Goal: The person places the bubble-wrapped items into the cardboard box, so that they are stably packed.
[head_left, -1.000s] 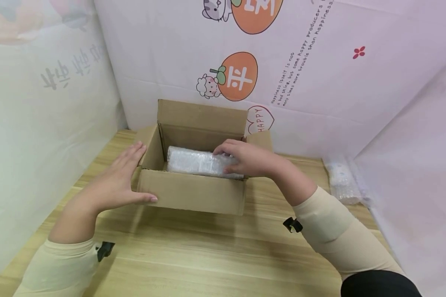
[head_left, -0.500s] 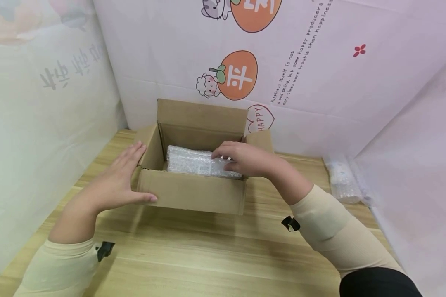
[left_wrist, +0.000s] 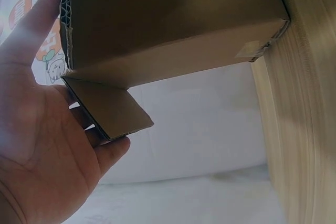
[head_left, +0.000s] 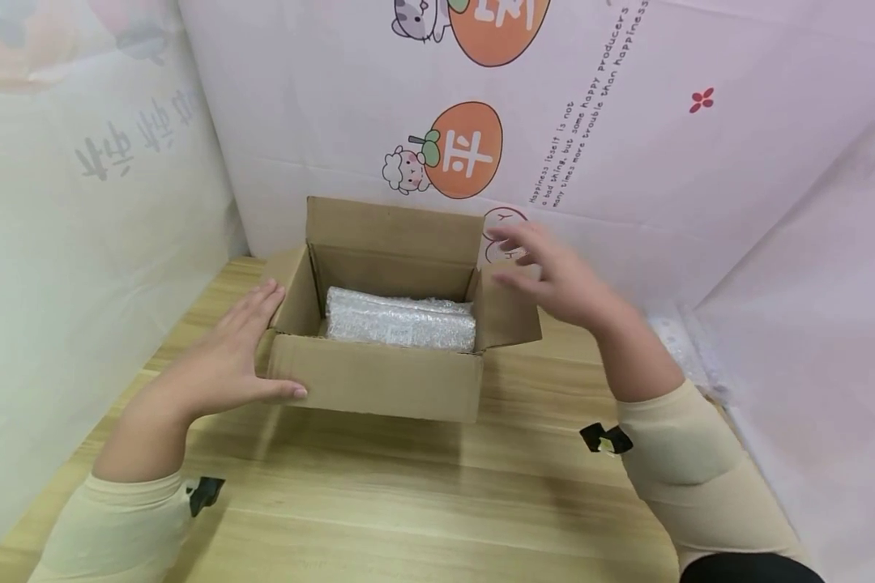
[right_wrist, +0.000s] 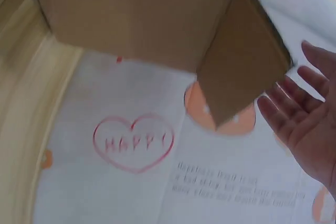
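An uncovered cardboard box (head_left: 376, 379) stands on the wooden table with its flaps spread outward. Inside it lies a bubble-wrapped package (head_left: 401, 321), whose contents cannot be made out. My left hand (head_left: 215, 366) rests at the box's left side, fingers extended along the left flap (left_wrist: 113, 109) and thumb against the front flap. My right hand (head_left: 565, 283) hovers over the right flap (head_left: 509, 312), holding nothing, its fingers loosely spread. In the right wrist view that hand appears just beside the flap's outer edge.
More bubble wrap (head_left: 678, 344) lies at the table's right edge, partly hidden by my right forearm. White printed sheets (head_left: 612, 162) enclose the back and both sides. Bare wood (head_left: 379, 502) shows in front of the box.
My right hand has left the package and lifted out of the box, moving right to above the right flap. The package stays inside. My left hand keeps its place.
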Demonstrator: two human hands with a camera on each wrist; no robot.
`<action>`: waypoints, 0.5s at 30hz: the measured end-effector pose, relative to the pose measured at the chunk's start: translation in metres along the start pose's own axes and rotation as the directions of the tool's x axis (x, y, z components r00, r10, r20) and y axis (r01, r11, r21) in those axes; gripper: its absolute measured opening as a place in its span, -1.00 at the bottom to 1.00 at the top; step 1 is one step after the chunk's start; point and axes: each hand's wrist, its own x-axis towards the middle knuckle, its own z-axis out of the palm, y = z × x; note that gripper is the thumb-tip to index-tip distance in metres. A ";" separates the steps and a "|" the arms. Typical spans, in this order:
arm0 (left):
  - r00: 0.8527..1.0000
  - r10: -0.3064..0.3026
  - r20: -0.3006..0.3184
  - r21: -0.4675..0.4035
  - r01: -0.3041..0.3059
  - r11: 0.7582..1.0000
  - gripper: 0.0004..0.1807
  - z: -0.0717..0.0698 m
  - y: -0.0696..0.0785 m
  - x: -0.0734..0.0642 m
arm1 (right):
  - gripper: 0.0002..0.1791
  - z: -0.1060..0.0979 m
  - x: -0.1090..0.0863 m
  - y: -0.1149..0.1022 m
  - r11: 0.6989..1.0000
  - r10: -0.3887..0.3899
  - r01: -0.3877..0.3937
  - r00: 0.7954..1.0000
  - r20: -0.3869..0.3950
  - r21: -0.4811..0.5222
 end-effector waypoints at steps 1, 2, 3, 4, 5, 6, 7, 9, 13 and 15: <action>1.000 -0.001 0.003 -0.001 0.001 1.000 0.45 0.000 0.000 0.000 | -0.38 -0.004 -0.004 0.006 1.000 0.009 -0.009 0.999 -0.052 0.009; 1.000 -0.002 0.006 -0.002 0.002 1.000 0.45 0.000 0.000 0.000 | -0.38 -0.008 -0.009 0.012 1.000 0.025 -0.023 0.994 -0.102 0.020; 1.000 -0.004 0.008 -0.004 0.004 1.000 0.45 0.000 0.001 0.000 | -0.37 -0.012 -0.013 0.018 0.999 0.037 -0.032 0.987 -0.155 0.035; 1.000 -0.006 0.009 -0.005 0.006 1.000 0.45 0.000 0.001 0.000 | -0.36 -0.015 -0.017 0.026 0.998 0.059 -0.050 0.977 -0.203 0.049; 1.000 -0.006 0.010 -0.005 0.006 1.000 0.45 0.000 0.001 0.000 | -0.35 -0.018 -0.022 0.033 0.996 0.080 -0.068 0.966 -0.245 0.058; 1.000 -0.007 0.011 -0.006 0.007 1.000 0.45 0.000 0.001 0.000 | -0.34 -0.021 -0.026 0.040 0.994 0.105 -0.090 0.953 -0.284 0.068; 1.000 -0.008 0.011 -0.006 0.008 1.000 0.45 0.000 0.002 0.000 | -0.33 -0.025 -0.031 0.047 0.990 0.139 -0.123 0.938 -0.318 0.071; 1.000 -0.007 0.010 -0.004 0.007 1.000 0.46 0.000 0.002 0.001 | -0.31 -0.031 -0.040 0.061 0.980 0.200 -0.188 0.905 -0.374 0.070; 1.000 -0.004 0.007 -0.009 0.004 1.000 0.46 0.000 0.001 0.001 | -0.26 -0.043 -0.059 0.086 0.945 0.311 -0.325 0.843 -0.440 0.044; 1.000 -0.001 0.005 -0.013 0.001 1.000 0.46 0.000 0.001 0.001 | -0.22 -0.048 -0.070 0.099 0.922 0.361 -0.384 0.814 -0.455 0.045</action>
